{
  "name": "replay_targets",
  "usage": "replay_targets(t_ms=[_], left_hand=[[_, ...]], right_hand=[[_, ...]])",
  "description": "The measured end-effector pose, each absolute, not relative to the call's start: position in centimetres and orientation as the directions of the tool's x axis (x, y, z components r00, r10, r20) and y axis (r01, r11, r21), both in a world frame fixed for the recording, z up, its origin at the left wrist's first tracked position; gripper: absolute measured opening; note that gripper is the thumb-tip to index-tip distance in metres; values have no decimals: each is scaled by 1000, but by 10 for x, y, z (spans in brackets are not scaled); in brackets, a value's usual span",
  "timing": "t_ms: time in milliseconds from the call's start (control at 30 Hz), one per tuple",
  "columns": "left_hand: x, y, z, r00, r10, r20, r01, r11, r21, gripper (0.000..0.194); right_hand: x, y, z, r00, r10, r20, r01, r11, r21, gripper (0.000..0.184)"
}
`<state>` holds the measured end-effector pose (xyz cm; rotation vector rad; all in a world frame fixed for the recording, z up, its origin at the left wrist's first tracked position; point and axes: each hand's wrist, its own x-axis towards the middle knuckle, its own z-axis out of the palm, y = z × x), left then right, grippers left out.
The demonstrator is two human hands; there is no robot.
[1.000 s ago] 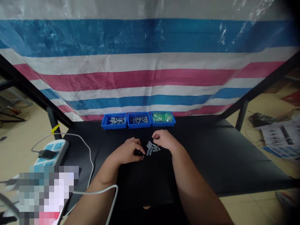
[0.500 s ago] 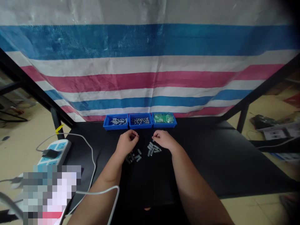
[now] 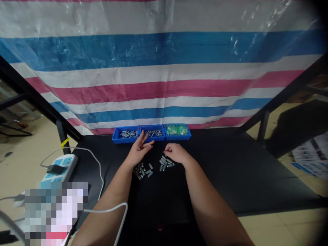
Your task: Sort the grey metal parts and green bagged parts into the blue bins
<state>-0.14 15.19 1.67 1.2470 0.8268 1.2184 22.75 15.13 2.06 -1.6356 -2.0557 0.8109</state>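
Note:
My left hand (image 3: pixel 137 150) is open with its fingers spread, reaching to the front edge of the middle blue bin (image 3: pixel 156 139), which holds small shiny metal parts. Below that hand lies a loose pile of grey metal cylinders (image 3: pixel 141 172) and small shiny pieces. My right hand (image 3: pixel 177 153) is closed in a pinch just above a second pile of grey metal cylinders (image 3: pixel 166 164). Whatever its fingertips hold is too small to make out.
Beside the middle bin stand a left blue bin (image 3: pixel 125 140) with grey cylinders and a right blue bin (image 3: pixel 178 138) with green-and-clear plastic packets. A power strip (image 3: pixel 67 171) and white cable (image 3: pixel 107 210) lie at left. A striped sheet (image 3: pixel 164 90) hangs behind the black table (image 3: pixel 222 171).
My left hand has opened from a pinch and stretched its fingers towards the middle bin. My right hand stays pinched over its pile. The view has shifted slightly.

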Motion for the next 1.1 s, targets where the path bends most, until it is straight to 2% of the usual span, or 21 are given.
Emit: replay_targets(t_ms=[67, 200, 300, 400, 500, 667, 733, 800, 933, 1033, 1100], left_hand=[[-3, 147, 18, 278, 951, 136, -194, -83, 978, 82], [-9, 139, 18, 341, 936, 89, -43, -79, 996, 47], [-16, 137, 15, 274, 956, 103, 192, -159, 968, 32], [-23, 138, 12, 173, 972, 160, 458, -223, 861, 22], [-27, 142, 10, 98, 984, 152, 581, -180, 794, 17], [-30, 142, 10, 23, 993, 118, 658, -104, 746, 14], [-31, 141, 11, 21, 993, 114, 659, -100, 745, 13], [-31, 139, 11, 26, 994, 107, 656, -98, 748, 14], [-31, 139, 10, 21, 995, 99, 646, -89, 758, 14], [-32, 141, 8, 26, 994, 104, 641, -96, 761, 13], [-33, 141, 7, 36, 993, 109, 639, -107, 762, 13]], right_hand=[[228, 151, 21, -243, 969, -52, 745, 152, -650, 8], [229, 151, 21, -237, 970, -51, 726, 142, -673, 5], [229, 152, 18, -224, 974, -7, 682, 152, -715, 5], [224, 152, 13, -199, 978, 67, 616, 178, -767, 7], [215, 151, 10, -200, 973, 113, 556, 208, -804, 10], [196, 140, 18, -259, 942, 212, 468, 315, -826, 13], [186, 135, 24, -219, 921, 322, 373, 384, -844, 15], [177, 130, 30, -107, 885, 452, 269, 464, -844, 17], [159, 128, 43, 106, 751, 652, 197, 627, -754, 21], [142, 137, 51, 115, 687, 718, 194, 693, -694, 24], [129, 147, 56, 59, 697, 714, 193, 694, -694, 30]])
